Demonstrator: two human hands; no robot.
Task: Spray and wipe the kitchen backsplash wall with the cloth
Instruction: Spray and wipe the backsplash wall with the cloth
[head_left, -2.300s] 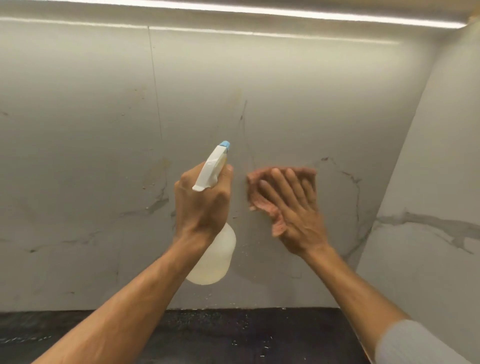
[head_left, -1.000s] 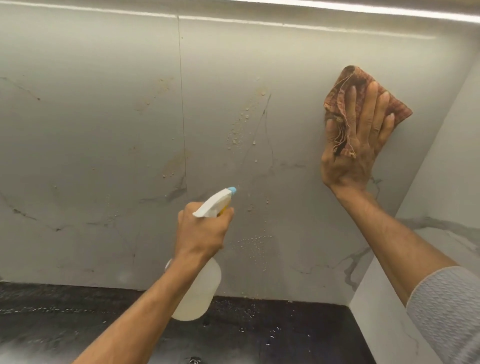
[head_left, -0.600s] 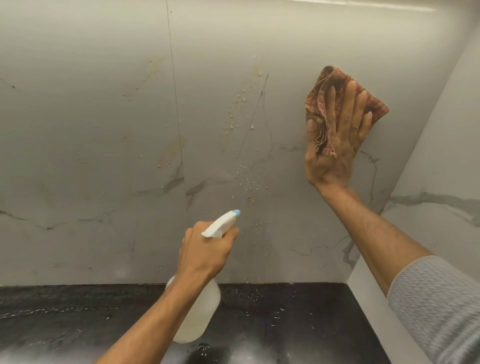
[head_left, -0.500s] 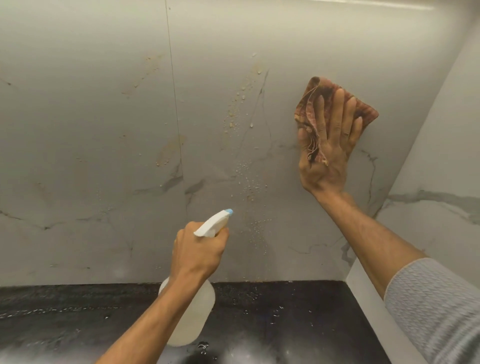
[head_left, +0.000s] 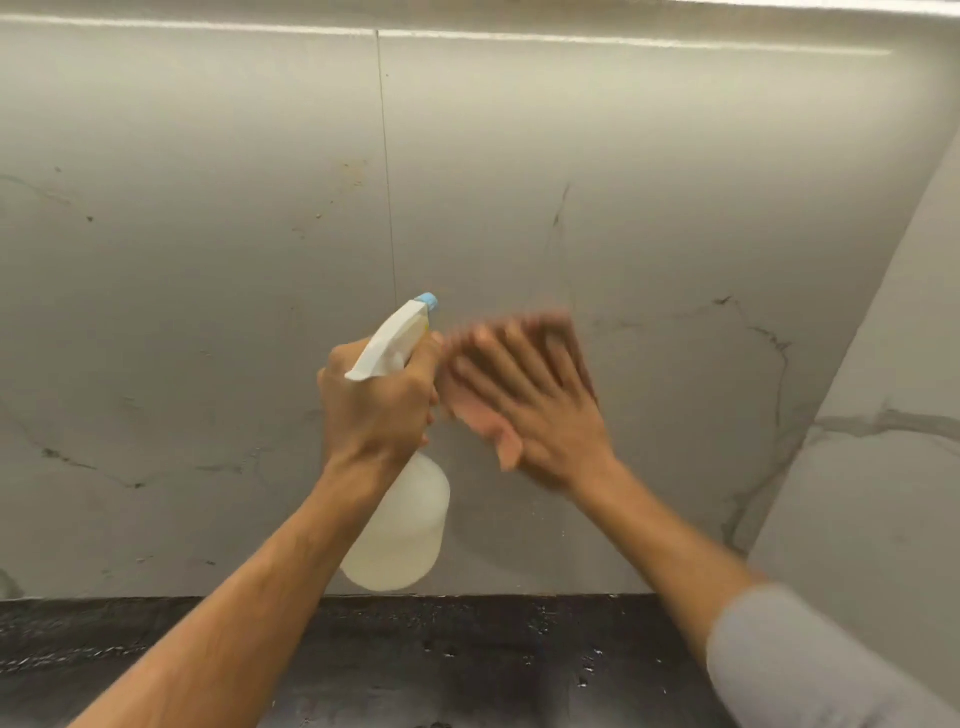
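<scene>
- Left hand wrapped round spray bottle neck; looks light, rigid, possibly slippery
- Right hand spread flat, pressing soft, limp cloth to backsplash wall; blurred

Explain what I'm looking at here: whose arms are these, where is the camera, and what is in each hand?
There is no machine: a person works with bare hands, filmed by a wide-angle camera worn on their head. The left hand grips a translucent white plastic spray bottle with a blue-tipped nozzle, pointed at the grey marble-veined backsplash wall. The right hand, blurred by motion, presses a reddish-pink cloth flat on that wall. Below runs a dark speckled countertop; nothing stands on the visible part.
</scene>
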